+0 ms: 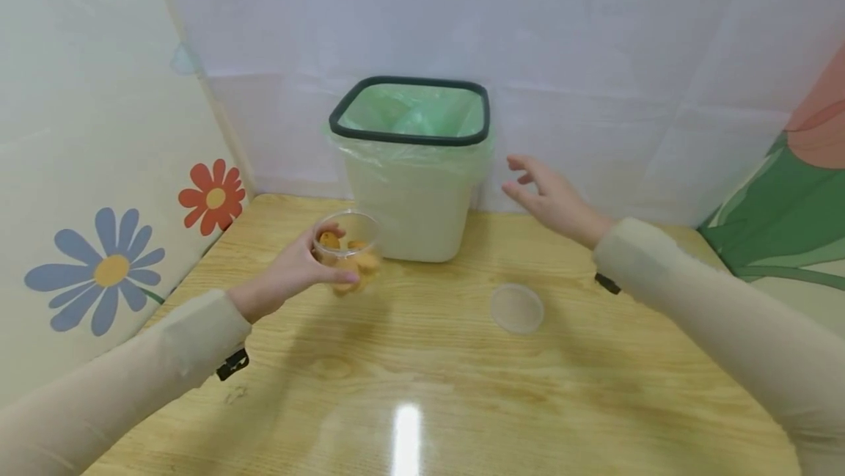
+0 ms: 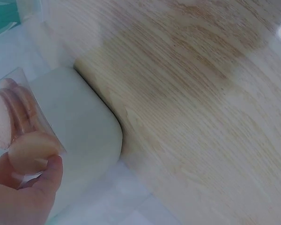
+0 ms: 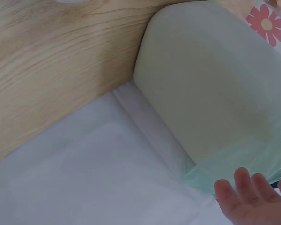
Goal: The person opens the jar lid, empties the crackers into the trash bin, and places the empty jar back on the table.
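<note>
Noting the wooden table (image 1: 436, 359) first: the pale bin (image 1: 409, 204), lined with green film (image 1: 389, 105), stands near its far edge. Right hand (image 1: 551, 201) hangs to the bin's right, fingers apart, slightly bent, holding nothing. Left hand (image 1: 297, 267) grips the clear cup (image 1: 363, 249) between thumb and fingers, just left of the bin's front. Handling, in my judgement: keep the cup near upright, press only enough to prevent slipping, since thin walls would likely flex. Clear disc (image 1: 517, 308) lies flat on the table, apart from both hands. Tan round pieces (image 2: 33, 150) sit inside the cup; a quick tilt could spill them.

Hard to make out: bin floor, hidden by the liner; left fingers, partly behind the cup; cup, cut off in the left wrist view; pieces, blurred from the head, count and material uncertain.
</note>
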Demonstrator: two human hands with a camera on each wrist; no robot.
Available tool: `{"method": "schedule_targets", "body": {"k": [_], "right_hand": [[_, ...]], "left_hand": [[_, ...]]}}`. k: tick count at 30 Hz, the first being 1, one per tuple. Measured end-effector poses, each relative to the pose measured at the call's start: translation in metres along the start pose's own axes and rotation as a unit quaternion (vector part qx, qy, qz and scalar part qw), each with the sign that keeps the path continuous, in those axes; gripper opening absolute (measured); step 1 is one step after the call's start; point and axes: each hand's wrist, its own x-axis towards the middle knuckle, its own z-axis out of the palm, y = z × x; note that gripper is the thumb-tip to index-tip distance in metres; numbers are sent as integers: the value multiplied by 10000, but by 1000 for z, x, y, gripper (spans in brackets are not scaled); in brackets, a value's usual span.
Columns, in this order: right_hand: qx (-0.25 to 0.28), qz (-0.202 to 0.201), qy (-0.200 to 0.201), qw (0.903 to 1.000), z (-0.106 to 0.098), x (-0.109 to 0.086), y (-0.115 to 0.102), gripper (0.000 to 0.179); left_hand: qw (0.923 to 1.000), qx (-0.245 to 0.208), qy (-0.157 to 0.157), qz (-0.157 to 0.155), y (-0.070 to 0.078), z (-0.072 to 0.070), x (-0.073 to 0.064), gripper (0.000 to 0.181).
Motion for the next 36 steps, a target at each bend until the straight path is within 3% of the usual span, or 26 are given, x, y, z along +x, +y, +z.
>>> {"method": "schedule_targets", "body": {"k": [11,19,27,32,36], "right_hand": [[333,188,231,9990,-1,13,-3,57],[525,210,498,9972,-1,23,-6,53],[592,148,531,9967,-2,31,-11,55],[663,193,701,9951,-3,40,-15,54],[712,222,826,9938,-4,47,-18,52]], "left_hand": [[9996,223,122,-87,4,-14,-3,86],[9997,36,246,-84,8,-28,-2,82],[9987,387,312,-96,16,-38,-5,78],[9952,872,407,-175,26,-45,-8,77],[9953,868,364,-206,33,-50,-8,79]]}}
